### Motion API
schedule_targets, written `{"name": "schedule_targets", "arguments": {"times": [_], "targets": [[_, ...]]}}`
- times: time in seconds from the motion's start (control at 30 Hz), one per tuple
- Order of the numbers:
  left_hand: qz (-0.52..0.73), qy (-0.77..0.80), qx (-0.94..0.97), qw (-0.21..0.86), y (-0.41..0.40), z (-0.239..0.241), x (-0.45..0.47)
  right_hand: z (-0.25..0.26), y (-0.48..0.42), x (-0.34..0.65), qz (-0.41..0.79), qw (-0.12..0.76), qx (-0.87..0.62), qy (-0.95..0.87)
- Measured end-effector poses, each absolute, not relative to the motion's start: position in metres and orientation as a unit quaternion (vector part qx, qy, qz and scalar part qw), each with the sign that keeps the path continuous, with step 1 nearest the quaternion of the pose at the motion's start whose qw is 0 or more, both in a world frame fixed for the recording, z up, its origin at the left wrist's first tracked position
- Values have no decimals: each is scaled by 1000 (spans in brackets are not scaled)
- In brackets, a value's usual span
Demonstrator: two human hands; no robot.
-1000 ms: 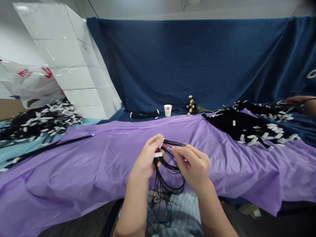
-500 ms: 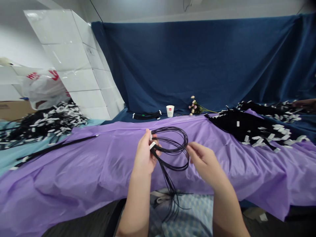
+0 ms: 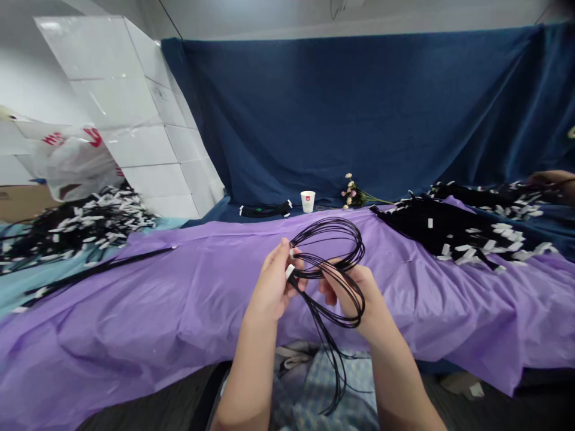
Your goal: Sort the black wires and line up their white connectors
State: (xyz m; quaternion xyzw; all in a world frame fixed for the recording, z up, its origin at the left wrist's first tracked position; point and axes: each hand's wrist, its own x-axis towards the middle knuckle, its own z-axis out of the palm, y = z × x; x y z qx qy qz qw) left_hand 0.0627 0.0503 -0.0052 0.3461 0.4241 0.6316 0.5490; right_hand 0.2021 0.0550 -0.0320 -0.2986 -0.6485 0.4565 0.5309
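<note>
My left hand (image 3: 272,287) pinches a bundle of thin black cords (image 3: 330,251) at their white end tags, above the near edge of the purple table cover (image 3: 157,299). The cords form coiled loops to the right of that hand. My right hand (image 3: 353,293) is closed on the loops, which pass around its fingers and over its back. Loose cord tails hang down between my forearms toward my lap.
A heap of black cords with white tags (image 3: 76,221) lies far left by a white plastic bag (image 3: 67,158). Another such heap (image 3: 462,230) covers the right side, where another person's hand (image 3: 554,179) shows. A paper cup (image 3: 308,201), small flowers (image 3: 353,193) and a cord bundle (image 3: 265,209) sit at the back.
My right hand moved back in from the right and closed on the cords. The loops grew wider and now wrap around that hand; one second ago they hung lower.
</note>
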Motion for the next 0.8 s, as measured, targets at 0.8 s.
{"name": "schedule_targets", "arguments": {"times": [0.8], "targets": [[663,248,320,630,55,-11,57,-34,48,186,296,558,-270,-727]]}}
